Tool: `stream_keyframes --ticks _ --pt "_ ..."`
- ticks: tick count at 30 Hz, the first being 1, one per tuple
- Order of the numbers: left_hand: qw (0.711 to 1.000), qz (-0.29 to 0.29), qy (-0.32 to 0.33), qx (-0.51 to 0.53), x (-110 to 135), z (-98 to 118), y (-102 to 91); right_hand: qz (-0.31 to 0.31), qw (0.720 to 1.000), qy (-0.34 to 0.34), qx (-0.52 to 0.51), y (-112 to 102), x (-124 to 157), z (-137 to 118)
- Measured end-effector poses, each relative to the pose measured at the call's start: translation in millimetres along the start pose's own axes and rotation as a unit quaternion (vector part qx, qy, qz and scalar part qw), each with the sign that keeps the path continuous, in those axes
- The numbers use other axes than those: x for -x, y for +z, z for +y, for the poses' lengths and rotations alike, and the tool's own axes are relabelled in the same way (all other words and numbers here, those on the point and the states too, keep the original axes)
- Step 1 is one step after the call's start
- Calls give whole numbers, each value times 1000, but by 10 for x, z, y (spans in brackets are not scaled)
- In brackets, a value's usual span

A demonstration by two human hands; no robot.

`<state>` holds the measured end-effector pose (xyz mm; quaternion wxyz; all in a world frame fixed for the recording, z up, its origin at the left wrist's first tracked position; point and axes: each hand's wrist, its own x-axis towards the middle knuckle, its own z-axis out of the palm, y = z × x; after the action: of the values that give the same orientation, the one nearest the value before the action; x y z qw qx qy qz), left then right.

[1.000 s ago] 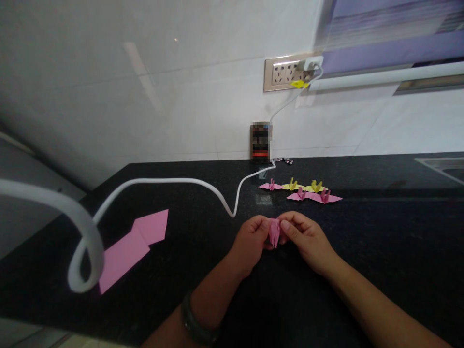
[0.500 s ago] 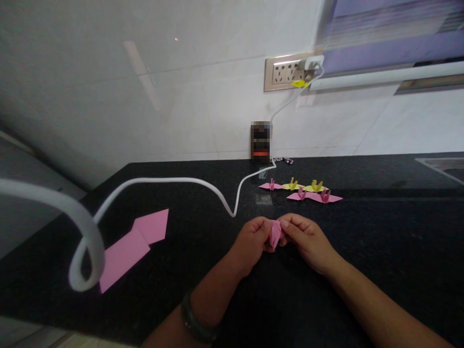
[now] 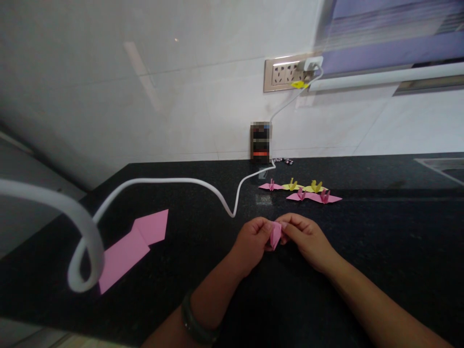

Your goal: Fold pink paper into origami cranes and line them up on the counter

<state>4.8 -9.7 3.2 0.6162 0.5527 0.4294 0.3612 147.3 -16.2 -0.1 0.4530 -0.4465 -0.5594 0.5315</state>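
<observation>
Between the left hand (image 3: 251, 245) and right hand (image 3: 309, 240), over the dark counter (image 3: 195, 222), folded pink paper (image 3: 276, 235) is pinched by fingers of both; it seems light, easily creased, best held at edges.

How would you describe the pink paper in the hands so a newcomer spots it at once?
Go to the black countertop, then to where the left hand and right hand nearly meet. Between them is the pink paper, folded small and tapering towards its lower end. Unlike the flat pink sheets and spread-winged cranes, it is held.
</observation>
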Motion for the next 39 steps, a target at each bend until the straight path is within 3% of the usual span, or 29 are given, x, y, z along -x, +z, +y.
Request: stream_keyframes --ticks 5,9,14,25,39 --pt "989 56 57 -121 -28 -59 -25 14 999 1 44 5 -5 -11" --pt "987 71 72 -125 -36 -51 -30 21 998 -7 64 19 0 -12" --pt "974 149 105 -138 -26 -10 -38 39 994 -23 96 36 -5 14" --pt "965 104 113 -212 2 -15 -20 72 983 -37 166 26 -4 61" --pt "942 110 107 -299 -11 4 -44 58 977 -44 198 27 -5 103"
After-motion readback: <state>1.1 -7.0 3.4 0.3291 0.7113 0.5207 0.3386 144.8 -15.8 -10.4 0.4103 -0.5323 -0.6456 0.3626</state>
